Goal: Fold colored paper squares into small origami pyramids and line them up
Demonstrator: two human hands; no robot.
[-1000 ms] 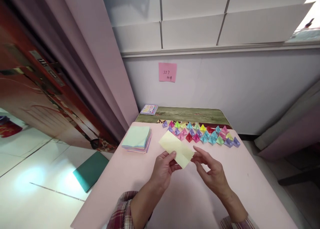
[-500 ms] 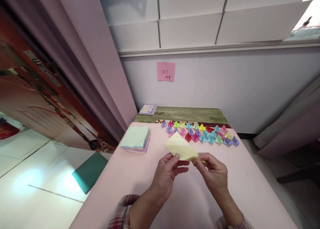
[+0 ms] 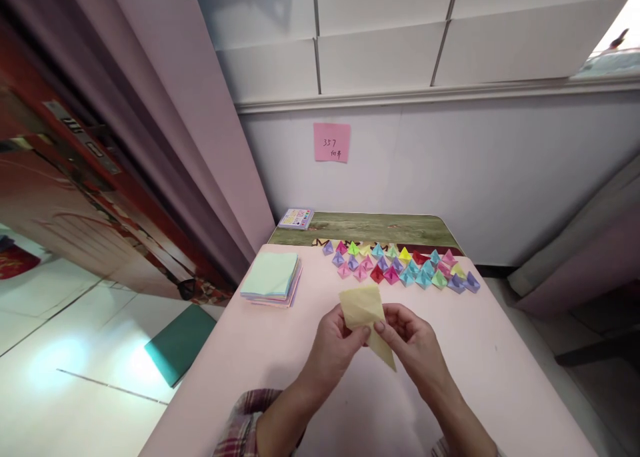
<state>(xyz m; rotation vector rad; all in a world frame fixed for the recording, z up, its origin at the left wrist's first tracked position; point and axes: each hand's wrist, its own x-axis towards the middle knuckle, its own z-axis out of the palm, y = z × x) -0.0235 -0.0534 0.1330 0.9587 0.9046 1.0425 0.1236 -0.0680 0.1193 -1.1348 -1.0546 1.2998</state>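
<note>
A sheet of pale yellow paper [image 3: 361, 305], partly folded, is held above the pink tabletop. My left hand [image 3: 336, 345] pinches its lower left part, thumb on the near face. My right hand [image 3: 411, 342] grips it on the right, the thumb pressing beside the left thumb. A narrow pointed flap of the paper hangs down between the two hands. Beyond the paper stand rows of small folded paper boats [image 3: 391, 274] in many colours. The fingers behind the sheet are partly hidden.
A stack of coloured paper sheets [image 3: 271, 277] lies at the table's left edge. Behind the pink table [image 3: 280, 350], a small printed packet [image 3: 296, 218] rests on a wood-patterned surface [image 3: 380, 224]. A pink note [image 3: 332, 142] hangs on the wall. A green board [image 3: 181, 342] is on the floor.
The yellow paper has been turned in the hands, and a pointed flap now hangs below them. Both hands have come closer together, uncovering more of the paper boats behind.
</note>
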